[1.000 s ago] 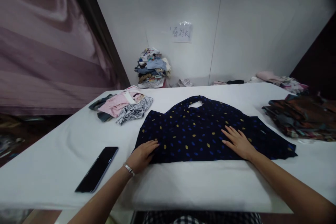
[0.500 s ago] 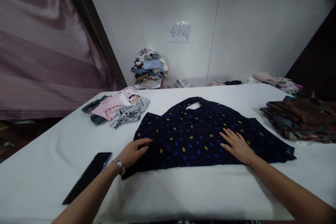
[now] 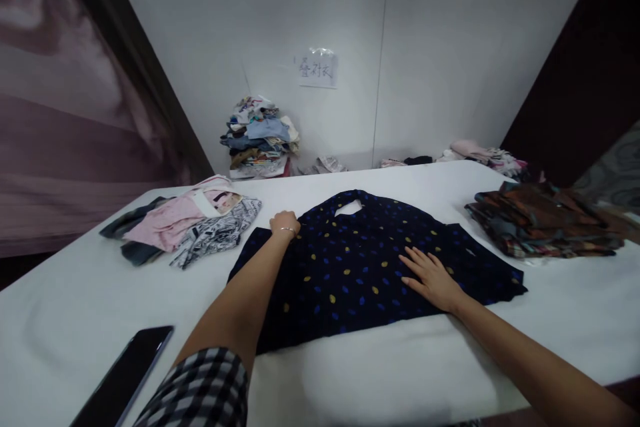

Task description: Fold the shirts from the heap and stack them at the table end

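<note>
A dark navy shirt with small yellow and blue leaf shapes lies spread across the white table, its neck opening toward the wall. My left hand has curled fingers closed at the shirt's left shoulder edge; the fingertips are mostly hidden behind the knuckles. Flat on the right part of the shirt rests my right hand, fingers spread. My left forearm passes over the left sleeve and hides part of it.
Left of the shirt lies a heap of pink, grey and printed clothes. A black phone lies near the front left. Dark plaid clothes are stacked at right. Against the wall stands a clothes pile, below a paper sign.
My left hand has moved from the shirt's lower left side up to its left shoulder and closed there. My right hand stays flat on the fabric. The view has shifted rightward.
</note>
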### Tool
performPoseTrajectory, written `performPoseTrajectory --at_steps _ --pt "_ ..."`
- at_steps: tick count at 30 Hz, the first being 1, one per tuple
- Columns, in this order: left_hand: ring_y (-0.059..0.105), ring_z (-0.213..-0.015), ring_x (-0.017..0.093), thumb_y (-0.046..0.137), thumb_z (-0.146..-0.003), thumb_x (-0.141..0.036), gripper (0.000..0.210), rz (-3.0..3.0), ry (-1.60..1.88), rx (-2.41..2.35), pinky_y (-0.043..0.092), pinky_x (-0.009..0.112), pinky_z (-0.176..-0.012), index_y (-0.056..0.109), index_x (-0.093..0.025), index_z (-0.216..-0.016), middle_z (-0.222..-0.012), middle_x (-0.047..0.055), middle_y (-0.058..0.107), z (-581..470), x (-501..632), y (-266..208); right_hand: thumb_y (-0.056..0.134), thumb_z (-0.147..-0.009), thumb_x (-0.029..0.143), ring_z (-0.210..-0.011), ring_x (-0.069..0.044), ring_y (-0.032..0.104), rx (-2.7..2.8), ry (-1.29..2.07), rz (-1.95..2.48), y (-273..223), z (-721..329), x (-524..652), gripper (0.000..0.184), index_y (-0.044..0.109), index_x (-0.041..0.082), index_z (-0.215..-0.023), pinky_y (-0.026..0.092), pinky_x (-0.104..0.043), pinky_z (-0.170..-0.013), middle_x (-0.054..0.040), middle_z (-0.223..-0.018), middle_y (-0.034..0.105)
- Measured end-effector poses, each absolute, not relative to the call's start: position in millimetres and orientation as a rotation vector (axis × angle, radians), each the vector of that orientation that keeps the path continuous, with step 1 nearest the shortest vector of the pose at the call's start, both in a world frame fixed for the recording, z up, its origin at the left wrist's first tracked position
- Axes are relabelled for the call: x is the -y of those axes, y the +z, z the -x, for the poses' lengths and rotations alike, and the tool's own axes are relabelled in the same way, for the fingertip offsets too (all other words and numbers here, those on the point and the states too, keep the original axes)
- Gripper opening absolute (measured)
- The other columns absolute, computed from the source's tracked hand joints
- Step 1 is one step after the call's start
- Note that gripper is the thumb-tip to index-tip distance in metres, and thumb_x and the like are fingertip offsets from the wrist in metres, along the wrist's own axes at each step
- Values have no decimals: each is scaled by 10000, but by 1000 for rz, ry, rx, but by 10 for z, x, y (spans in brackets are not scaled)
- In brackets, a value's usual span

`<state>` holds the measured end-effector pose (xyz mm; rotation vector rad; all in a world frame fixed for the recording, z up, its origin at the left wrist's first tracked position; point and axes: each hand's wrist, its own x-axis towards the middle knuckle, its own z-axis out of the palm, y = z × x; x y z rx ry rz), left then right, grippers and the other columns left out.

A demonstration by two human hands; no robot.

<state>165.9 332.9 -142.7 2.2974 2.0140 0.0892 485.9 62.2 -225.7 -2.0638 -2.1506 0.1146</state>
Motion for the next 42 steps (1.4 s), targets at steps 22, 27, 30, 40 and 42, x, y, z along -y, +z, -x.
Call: performPoseTrajectory --at_steps 22,27,30,40,42 --pt "554 -1111 124 295 -932 -422 407 -2819 375 -867 394 208 -965 582 -281 -1182 -1213 -27 630 -1935 -1967 -1152 616 -671 127 -668 -143 622 697 1195 1193 -1073 -4243 -1100 499 596 223 -1161 522 -284 -646 -2 -824 681" --pt "471 -1237 238 474 -820 -239 465 -2745 149 -1380 344 359 -1037 514 -137 -1272 -1337 131 535 -1528 -2978 -1434 575 -685 113 -575 -120 566 774 933 1147 -359 -4834 -1457 541 570 244 -1210 498 -266 -580 25 -719 622" --pt "481 -1220 290 486 -767 -183 483 -2707 21 -1535 324 484 -1014 529 -169 -1248 -1291 162 564 -1405 -3246 -1587 529 -730 102 -588 -110 555 787 799 1117 6 -5129 -1739 510 537 199 -1231 491 -258 -599 21 -704 579" --pt "614 -966 216 426 -816 -281 266 -2795 -86 -1450 431 322 -819 617 -209 -986 -1099 87 637 -1224 -3389 -1458 270 -876 -12 -647 -19 560 730 561 1092 861 -5310 -1435 483 381 33 -1344 397 -206 -669 29 -773 558" --pt "614 -950 208 358 -859 -286 319 -2843 -30 -1414 443 311 -774 588 -210 -1066 -1147 91 595 -1143 -3327 -1461 289 -872 -23 -649 -15 556 728 518 1067 912 -5281 -1151 492 389 38 -1351 394 -195 -664 28 -772 569"
